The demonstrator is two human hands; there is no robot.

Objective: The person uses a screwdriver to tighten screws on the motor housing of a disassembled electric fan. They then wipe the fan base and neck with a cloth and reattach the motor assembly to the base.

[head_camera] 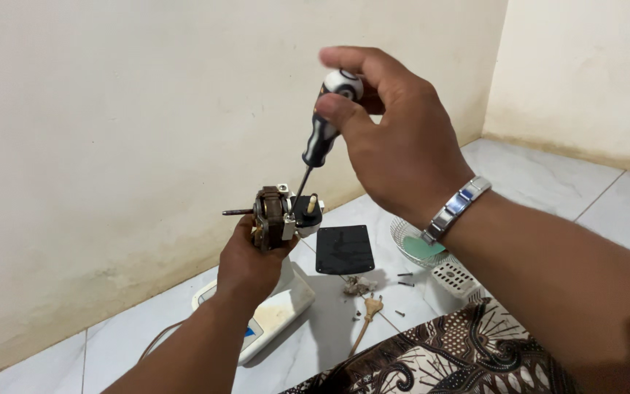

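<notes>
— Motor (277, 213) from a small fan, is that what's held up over the floor (548, 190)?

— Looks like it: a copper-wound core with a black housing at its right end and a bare shaft poking out to the left. The left hand (246, 266) holds it from below, fingers clenched around the body, so the shaft lies level and the black end faces the tool.

— And the other hand?

— The right hand (395, 138) is above and to the right, its fingers gripping the round cap of a screwdriver (324, 131). Held from the top like that, the blade runs down at a slant and its tip sits at the black housing.

— What lies underneath?

— On the tiled floor, near the wall (111, 109): a white fan base (275, 314) just below the motor, a black square plate (344, 249) to its right, then a white grille (432, 259) farther right. Loose screws (405, 279) lie scattered between them, and a patterned cloth (446, 357) covers the near edge.
</notes>
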